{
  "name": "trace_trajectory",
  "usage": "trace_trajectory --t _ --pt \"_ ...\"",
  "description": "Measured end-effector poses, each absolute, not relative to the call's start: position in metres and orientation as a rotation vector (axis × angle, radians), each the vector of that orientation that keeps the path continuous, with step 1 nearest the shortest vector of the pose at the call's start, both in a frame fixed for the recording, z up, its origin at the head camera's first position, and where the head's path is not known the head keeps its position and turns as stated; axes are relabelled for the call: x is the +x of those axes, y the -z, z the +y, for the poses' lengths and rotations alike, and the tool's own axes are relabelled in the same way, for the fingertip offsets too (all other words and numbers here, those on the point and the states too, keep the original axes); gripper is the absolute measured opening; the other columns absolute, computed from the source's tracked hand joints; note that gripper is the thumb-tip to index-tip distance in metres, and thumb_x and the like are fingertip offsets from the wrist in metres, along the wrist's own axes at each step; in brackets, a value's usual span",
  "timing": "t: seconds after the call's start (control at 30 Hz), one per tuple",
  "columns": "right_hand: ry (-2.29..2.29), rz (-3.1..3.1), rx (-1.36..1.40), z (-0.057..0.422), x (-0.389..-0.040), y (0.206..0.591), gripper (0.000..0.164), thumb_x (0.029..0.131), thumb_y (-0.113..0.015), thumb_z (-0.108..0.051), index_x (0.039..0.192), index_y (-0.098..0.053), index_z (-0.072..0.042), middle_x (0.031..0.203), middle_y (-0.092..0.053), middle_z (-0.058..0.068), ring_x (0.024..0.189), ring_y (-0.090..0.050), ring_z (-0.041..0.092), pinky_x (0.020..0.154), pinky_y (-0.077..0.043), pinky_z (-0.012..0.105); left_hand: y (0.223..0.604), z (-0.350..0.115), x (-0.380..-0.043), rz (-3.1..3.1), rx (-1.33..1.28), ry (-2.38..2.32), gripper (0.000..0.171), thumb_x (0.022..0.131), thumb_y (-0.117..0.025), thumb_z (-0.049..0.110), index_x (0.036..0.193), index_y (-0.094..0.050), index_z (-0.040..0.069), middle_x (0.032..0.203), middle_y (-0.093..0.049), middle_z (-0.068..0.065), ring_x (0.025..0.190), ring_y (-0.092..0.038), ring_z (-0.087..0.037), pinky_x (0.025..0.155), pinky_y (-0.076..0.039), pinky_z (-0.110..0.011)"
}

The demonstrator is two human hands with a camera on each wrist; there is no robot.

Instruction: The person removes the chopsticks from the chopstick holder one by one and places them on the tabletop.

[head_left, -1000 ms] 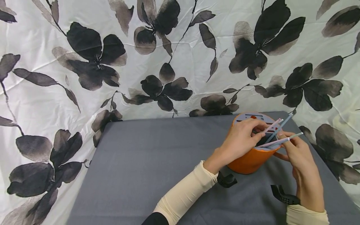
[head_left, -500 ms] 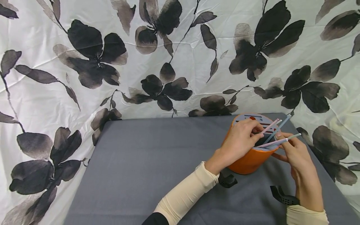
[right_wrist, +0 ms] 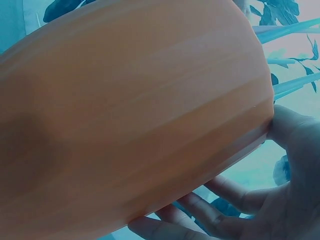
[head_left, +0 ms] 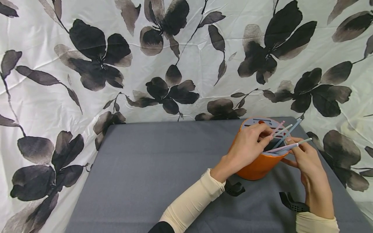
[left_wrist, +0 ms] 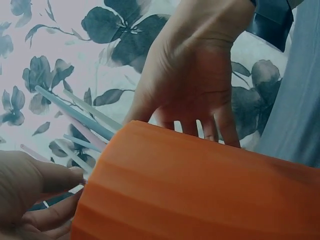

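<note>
An orange holder (head_left: 253,168) with a slotted grey top (head_left: 274,123) stands at the right of the table, and straws rise from its dark opening. My left hand (head_left: 247,142) reaches over its rim and pinches a thin pink straw (head_left: 279,127) between thumb and fingers. Beside that straw lean a white one and a blue straw (head_left: 291,127). Along the right rim, my right hand (head_left: 313,165) grips the holder, thumb at the edge and fingers against the outer wall (right_wrist: 175,100). More pale straws (head_left: 282,149) lean out by this thumb. The straws' lower ends are hidden inside.
A grey cloth covers the table (head_left: 163,174). Behind it hangs a white curtain (head_left: 186,64) with dark flowers. Black straps (head_left: 292,204) sit at both wrists, close to the holder's front.
The pink straw in my left hand has tipped leftward, away from the white straw it overlapped. Both hands stay almost where they were.
</note>
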State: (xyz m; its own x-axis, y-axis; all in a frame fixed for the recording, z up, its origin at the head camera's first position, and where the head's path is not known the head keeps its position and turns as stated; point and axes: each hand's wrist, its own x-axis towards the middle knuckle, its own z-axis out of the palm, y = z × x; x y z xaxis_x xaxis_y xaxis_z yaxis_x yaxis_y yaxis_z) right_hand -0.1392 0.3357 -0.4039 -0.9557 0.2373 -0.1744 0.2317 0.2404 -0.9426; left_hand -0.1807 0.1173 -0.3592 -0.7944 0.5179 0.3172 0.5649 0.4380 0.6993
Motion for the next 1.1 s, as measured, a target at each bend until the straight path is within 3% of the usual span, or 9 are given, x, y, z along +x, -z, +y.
trace_trajectory --t 0.4,0.6,0.8,1.1 --pt "-1.915 -2.449 -0.49 0.336 -0.14 0.403 0.016 0.104 -0.06 -0.047 0.116 -0.059 -0.035 0.11 -0.051 -0.021 0.09 -0.056 -0.006 0.065 -0.063 0.021 0.351 0.104 -0.182 -2.255 -0.99 1.744 0.023 0.108 -0.059 0.021 0.127 -0.068 0.013 0.121 -0.073 0.0 0.107 -0.068 0.005 0.09 -0.052 -0.005" --pt "-1.923 -2.449 -0.519 0.336 -0.142 0.403 0.018 0.104 -0.061 -0.048 0.116 -0.059 -0.035 0.111 -0.05 -0.021 0.091 -0.055 -0.004 0.065 -0.063 0.021 0.339 0.093 -0.181 -1.959 -0.954 1.984 0.024 0.106 -0.061 0.013 0.127 -0.067 0.004 0.117 -0.076 -0.015 0.102 -0.077 -0.017 0.088 -0.06 -0.016" --pt "-1.937 -2.438 -0.531 0.333 -0.137 0.402 0.019 0.104 -0.061 -0.049 0.116 -0.059 -0.035 0.111 -0.05 -0.021 0.091 -0.056 -0.005 0.065 -0.062 0.02 0.321 0.07 -0.175 -1.626 -0.91 2.209 0.025 0.105 -0.061 0.004 0.128 -0.064 -0.005 0.115 -0.071 -0.03 0.102 -0.074 -0.044 0.091 -0.064 -0.032" --pt "-1.944 -2.433 -0.541 0.329 -0.127 0.4 0.02 0.104 -0.061 -0.05 0.116 -0.059 -0.034 0.11 -0.051 -0.02 0.091 -0.056 -0.005 0.065 -0.063 0.021 0.3 0.022 -0.17 -1.478 -0.78 2.266 0.025 0.104 -0.059 -0.001 0.126 -0.061 -0.013 0.111 -0.066 -0.036 0.098 -0.071 -0.055 0.088 -0.065 -0.043"
